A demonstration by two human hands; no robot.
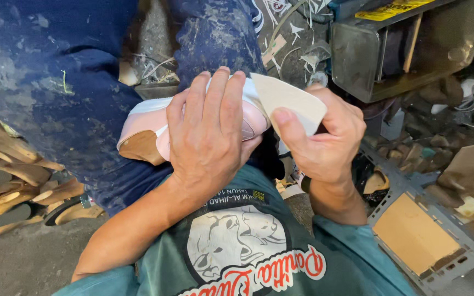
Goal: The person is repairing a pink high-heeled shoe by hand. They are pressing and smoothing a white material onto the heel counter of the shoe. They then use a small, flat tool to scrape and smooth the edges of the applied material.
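- Left hand: palm down, fingers wrapped over pink shoe on the lap.
- Right hand: fingers pinching pale sole piece at the shoe's toe.
- Surroundings: tan soles piled left, metal box right.

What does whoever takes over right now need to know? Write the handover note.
Left hand: palm down, clamping the pink shoe against the lap, fingers wrapped over it.
Right hand: pinching the pale pointed sole piece at the shoe's toe end, thumb on its face.
Shoe: on its side, tan heel towards the left.
Done: sole piece is brought to the toe; whether any of it is stuck down cannot be seen.
Left: seating it along the shoe, probably.
Nearby: pile of tan soles on the left, metal box at upper right.
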